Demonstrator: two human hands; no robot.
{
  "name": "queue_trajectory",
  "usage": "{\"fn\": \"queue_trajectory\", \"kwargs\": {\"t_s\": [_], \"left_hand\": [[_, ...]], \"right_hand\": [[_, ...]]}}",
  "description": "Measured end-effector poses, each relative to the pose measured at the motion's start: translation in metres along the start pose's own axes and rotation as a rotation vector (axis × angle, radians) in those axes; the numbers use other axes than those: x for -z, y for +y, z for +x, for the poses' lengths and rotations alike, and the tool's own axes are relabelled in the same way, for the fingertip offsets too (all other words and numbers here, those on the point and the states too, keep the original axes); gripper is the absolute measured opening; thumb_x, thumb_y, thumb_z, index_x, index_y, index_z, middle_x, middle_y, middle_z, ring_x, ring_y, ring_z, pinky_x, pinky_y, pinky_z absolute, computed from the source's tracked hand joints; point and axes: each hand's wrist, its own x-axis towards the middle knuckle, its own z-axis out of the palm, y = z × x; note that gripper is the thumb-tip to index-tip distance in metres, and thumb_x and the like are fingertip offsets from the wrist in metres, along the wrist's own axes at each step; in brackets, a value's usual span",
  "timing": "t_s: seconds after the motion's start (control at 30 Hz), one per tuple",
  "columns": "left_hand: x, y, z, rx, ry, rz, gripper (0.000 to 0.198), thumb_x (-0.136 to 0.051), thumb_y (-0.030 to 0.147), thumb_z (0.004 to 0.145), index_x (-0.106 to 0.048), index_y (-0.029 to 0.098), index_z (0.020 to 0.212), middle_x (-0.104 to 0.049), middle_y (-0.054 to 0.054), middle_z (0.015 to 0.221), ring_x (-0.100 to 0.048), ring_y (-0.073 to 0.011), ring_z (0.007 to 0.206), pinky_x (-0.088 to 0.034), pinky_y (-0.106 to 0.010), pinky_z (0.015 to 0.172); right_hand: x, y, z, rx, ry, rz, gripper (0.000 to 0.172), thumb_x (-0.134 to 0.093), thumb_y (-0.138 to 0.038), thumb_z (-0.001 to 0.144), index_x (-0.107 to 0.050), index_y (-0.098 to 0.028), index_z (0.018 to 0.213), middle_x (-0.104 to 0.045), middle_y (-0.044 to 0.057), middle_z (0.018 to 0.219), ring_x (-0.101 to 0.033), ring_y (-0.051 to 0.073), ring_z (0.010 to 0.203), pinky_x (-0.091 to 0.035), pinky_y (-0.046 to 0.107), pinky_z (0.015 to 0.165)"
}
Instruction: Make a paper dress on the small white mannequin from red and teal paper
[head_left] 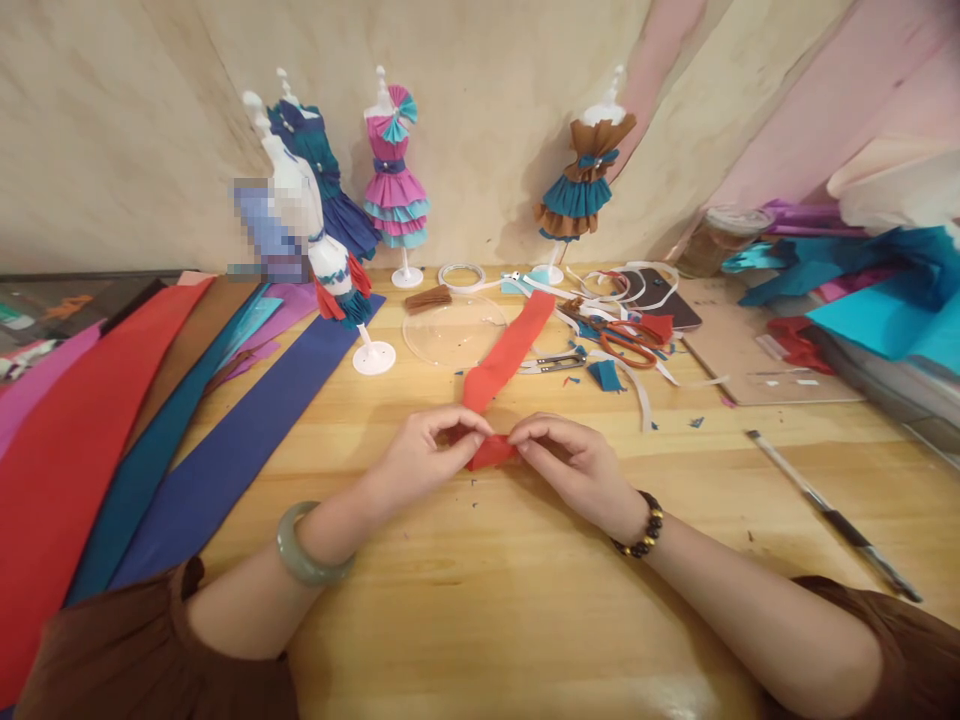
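A long strip of red crepe paper (511,345) runs from the back of the wooden table (465,600) toward me, its near end folded over between my hands. My left hand (431,450) pinches that end at its left side with thumb and forefinger. From the right, my right hand (574,465) pinches the same end between thumb and fingertips. Behind the hands lie small snips (553,362) and orange-handled scissors (628,345) among paper scraps. A clear round disc (454,335) and a folded brown paper piece (427,298) are near the strip's far part.
Small white mannequins in paper dresses stand along the wall, the nearest (304,200) at left. Red (90,440) and blue paper sheets (247,420) cover the left side. A pen (836,515) lies right; a brown board (757,350) and blue paper (870,300) are behind it.
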Motion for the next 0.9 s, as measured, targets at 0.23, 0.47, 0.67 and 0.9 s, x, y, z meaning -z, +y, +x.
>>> {"fn": "queue_trajectory", "kwargs": {"t_s": [0.23,0.47,0.67,0.9], "left_hand": [[-0.001,0.005,-0.001,-0.041,-0.041,0.061,0.012,-0.064,0.017,0.08,-0.075,0.016,0.084,-0.071,-0.006,0.087,-0.066,-0.0152,0.081,-0.051,-0.027,0.076],[-0.004,0.0,0.0,-0.003,-0.005,0.037,0.008,-0.069,0.02,0.078,-0.076,0.018,0.081,-0.072,-0.004,0.083,-0.065,-0.0146,0.076,-0.05,-0.026,0.071],[-0.003,-0.004,0.0,-0.002,0.012,0.043,0.01,-0.068,0.017,0.078,-0.076,0.02,0.082,-0.072,-0.004,0.083,-0.066,-0.0156,0.077,-0.051,-0.027,0.071],[-0.003,-0.005,0.0,0.029,0.03,0.082,0.012,-0.069,0.019,0.079,-0.078,0.021,0.087,-0.072,-0.004,0.087,-0.066,-0.0161,0.078,-0.051,-0.028,0.072]], "right_hand": [[-0.004,0.002,0.001,-0.019,0.015,-0.041,0.009,-0.065,-0.025,0.085,-0.072,-0.019,0.088,-0.073,0.006,0.083,-0.067,0.017,0.074,-0.054,0.029,0.068],[-0.006,0.004,0.001,0.026,0.031,-0.136,0.008,-0.066,-0.022,0.086,-0.072,-0.021,0.09,-0.073,0.006,0.084,-0.067,0.018,0.075,-0.054,0.03,0.067],[-0.005,0.004,0.0,0.047,0.044,-0.151,0.009,-0.066,-0.021,0.086,-0.073,-0.021,0.092,-0.073,0.006,0.084,-0.067,0.017,0.074,-0.055,0.029,0.066],[-0.004,0.004,0.001,0.028,0.087,-0.153,0.006,-0.068,-0.023,0.084,-0.073,-0.021,0.085,-0.073,0.004,0.077,-0.067,0.016,0.07,-0.055,0.028,0.064]]}}
